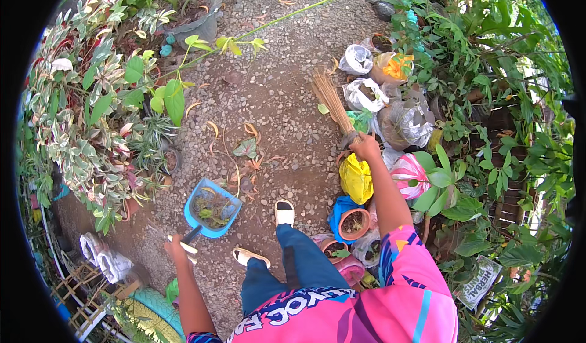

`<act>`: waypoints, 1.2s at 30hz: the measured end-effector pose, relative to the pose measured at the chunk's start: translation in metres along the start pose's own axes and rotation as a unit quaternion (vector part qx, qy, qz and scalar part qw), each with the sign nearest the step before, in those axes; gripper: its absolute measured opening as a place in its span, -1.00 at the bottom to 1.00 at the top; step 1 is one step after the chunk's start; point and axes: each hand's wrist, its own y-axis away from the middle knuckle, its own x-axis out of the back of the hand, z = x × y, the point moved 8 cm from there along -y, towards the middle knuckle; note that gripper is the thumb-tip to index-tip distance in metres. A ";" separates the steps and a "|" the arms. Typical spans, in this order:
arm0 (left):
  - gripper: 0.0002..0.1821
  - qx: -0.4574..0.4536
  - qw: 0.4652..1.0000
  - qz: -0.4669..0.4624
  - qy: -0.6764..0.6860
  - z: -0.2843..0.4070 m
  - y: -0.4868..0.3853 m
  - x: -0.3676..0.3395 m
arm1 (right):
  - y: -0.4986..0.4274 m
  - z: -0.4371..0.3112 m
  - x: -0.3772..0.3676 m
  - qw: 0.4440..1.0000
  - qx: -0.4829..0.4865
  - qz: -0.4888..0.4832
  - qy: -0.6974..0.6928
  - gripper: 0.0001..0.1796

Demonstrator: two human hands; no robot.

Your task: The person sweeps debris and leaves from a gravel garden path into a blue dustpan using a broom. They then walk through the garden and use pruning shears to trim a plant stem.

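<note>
My left hand is closed around the handle of a blue dustpan, low at the left. Dry leaves and green plant debris lie in its pan. On the right, my right hand grips the bound end of a stick broom. The broom's bristles point up and away, beside several plastic-bagged plants. A small heap of fallen leaves, with one larger green-and-pink leaf, lies on the gravel just beyond the dustpan.
Potted variegated plants crowd the left edge of the gravel path. White plastic bags, a yellow bag and terracotta pots line the right. A green vine stretches across the far path. A sign bearing writing stands at lower right.
</note>
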 end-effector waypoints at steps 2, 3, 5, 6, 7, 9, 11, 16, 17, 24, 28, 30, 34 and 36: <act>-0.66 0.000 1.000 0.011 0.010 0.005 -0.001 -0.002 | 0.001 -0.028 -0.039 0.996 0.023 -0.062 0.053 -0.22; -0.66 0.013 1.000 0.011 0.011 0.008 -0.002 -0.004 | 0.008 -0.041 -0.059 0.993 0.025 -0.083 0.083 -0.21; -0.66 0.016 1.000 0.020 -0.002 0.014 0.000 -0.006 | 0.055 -0.062 -0.100 0.985 0.105 -0.104 0.091 -0.21; -0.60 0.037 0.999 0.022 -0.018 0.014 0.003 -0.004 | 0.081 -0.068 -0.113 0.976 0.157 -0.120 0.096 -0.22; -0.55 0.060 0.998 0.016 -0.026 0.013 0.004 -0.006 | 0.105 -0.067 -0.124 0.963 0.195 -0.159 0.097 -0.22; -0.52 0.072 0.997 -0.007 -0.030 0.015 0.007 -0.008 | 0.127 -0.045 -0.117 0.967 0.156 -0.199 -0.014 -0.24; -0.48 0.057 0.998 -0.014 0.029 0.017 0.006 -0.010 | 0.125 -0.027 -0.096 0.963 0.113 -0.214 -0.115 -0.25; -0.39 0.066 0.998 0.013 -0.002 0.011 0.003 -0.001 | 0.064 -0.032 -0.032 0.986 0.135 -0.059 -0.073 -0.23; -0.38 0.056 0.998 -0.002 -0.010 0.012 0.002 -0.003 | 0.050 -0.049 -0.024 0.983 0.181 0.014 0.001 -0.21; -0.37 0.056 0.997 0.022 -0.047 -0.001 -0.009 0.004 | 0.066 -0.089 -0.111 0.975 0.143 -0.137 0.103 -0.24; -0.34 0.060 0.995 0.039 -0.067 -0.008 -0.007 0.015 | 0.113 -0.083 -0.097 0.958 0.210 -0.197 0.008 -0.30; -0.35 0.063 0.997 0.020 -0.029 -0.011 -0.004 0.019 | 0.100 -0.077 -0.068 0.960 0.180 -0.201 -0.073 -0.30; -0.42 0.060 0.997 0.045 0.009 -0.017 0.001 0.035 | 0.034 -0.100 -0.040 0.983 0.149 -0.107 0.008 -0.30; -0.44 0.077 0.995 0.048 0.048 -0.024 0.003 0.044 | 0.004 -0.138 -0.049 0.981 0.184 -0.042 0.043 -0.30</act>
